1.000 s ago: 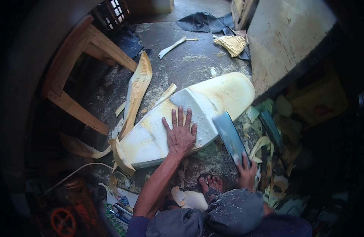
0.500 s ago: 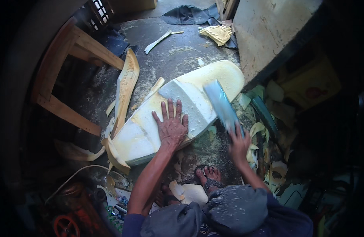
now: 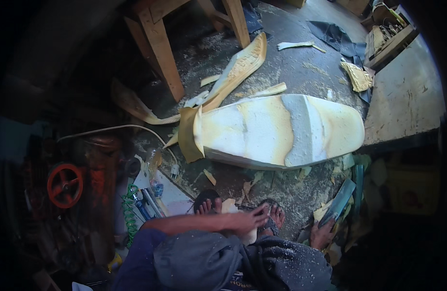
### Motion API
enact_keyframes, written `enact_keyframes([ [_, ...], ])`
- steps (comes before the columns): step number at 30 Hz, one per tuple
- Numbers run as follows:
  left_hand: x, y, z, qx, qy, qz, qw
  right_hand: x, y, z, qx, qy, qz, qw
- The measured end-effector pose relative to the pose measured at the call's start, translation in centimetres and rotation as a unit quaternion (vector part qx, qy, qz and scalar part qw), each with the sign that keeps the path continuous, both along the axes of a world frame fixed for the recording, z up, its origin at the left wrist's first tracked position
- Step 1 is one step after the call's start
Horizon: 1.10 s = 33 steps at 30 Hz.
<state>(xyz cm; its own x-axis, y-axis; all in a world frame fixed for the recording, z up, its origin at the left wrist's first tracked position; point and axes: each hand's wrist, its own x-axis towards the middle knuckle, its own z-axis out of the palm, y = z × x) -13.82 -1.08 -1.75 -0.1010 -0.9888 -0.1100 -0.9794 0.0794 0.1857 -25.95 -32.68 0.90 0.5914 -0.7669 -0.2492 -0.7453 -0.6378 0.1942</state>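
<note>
A long cream-and-white foam seat pad (image 3: 262, 131) with a grey band lies across the floor in front of me, and neither hand touches it. My left hand (image 3: 252, 218) reaches across above my feet, its fingers stretched to the right and somewhat blurred, with nothing seen in it. Low on the right, my right hand (image 3: 322, 235) is closed around the near end of a long, flat blue-green tool (image 3: 339, 201), which points away from me. A curled tan foam strip (image 3: 190, 136) leans against the pad's left end.
Long foam offcuts (image 3: 240, 68) lie beyond the pad. A wooden frame (image 3: 160, 53) stands at far left, and a board (image 3: 405, 92) at right. Near left are a red handwheel (image 3: 65, 185), a cable with a plug (image 3: 175, 169) and a green coiled hose (image 3: 130, 213). Scraps litter the right side.
My left hand has come off the foam pad and moved back over my feet. My right hand has drawn the tool off the pad toward me. The view has swung left.
</note>
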Motion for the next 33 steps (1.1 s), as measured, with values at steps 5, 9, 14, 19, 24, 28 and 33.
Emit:
enact_keyframes([
  [5,4.6,1.4,5.6,-0.096,0.394,0.253,0.878,9.8,0.1,6.3,0.088,-0.305,0.198,0.927],
  [9,10.9,-0.3,14.3,-0.314,0.154,0.404,0.845,20.5,2.3,11.2,0.09,-0.608,0.216,0.759],
  [14,15.8,-1.6,11.8,-0.258,-0.034,0.487,0.834,27.4,3.5,8.5,0.141,-0.412,0.46,0.774],
  [19,18.2,-1.5,3.5,-0.015,-0.036,0.517,0.855,29.9,1.6,5.4,0.11,-0.404,0.257,0.871],
  [24,17.3,-1.2,2.0,-0.09,-0.069,0.52,0.847,30.6,1.5,8.7,0.007,-0.696,0.308,0.648],
  [28,17.1,-1.3,2.0,-0.107,-0.076,0.505,0.853,29.3,2.1,3.7,0.061,-0.247,0.36,0.898],
  [33,15.0,-1.0,4.9,-0.079,-0.008,0.491,0.868,28.2,-0.3,4.5,0.877,-0.145,0.03,0.458],
])
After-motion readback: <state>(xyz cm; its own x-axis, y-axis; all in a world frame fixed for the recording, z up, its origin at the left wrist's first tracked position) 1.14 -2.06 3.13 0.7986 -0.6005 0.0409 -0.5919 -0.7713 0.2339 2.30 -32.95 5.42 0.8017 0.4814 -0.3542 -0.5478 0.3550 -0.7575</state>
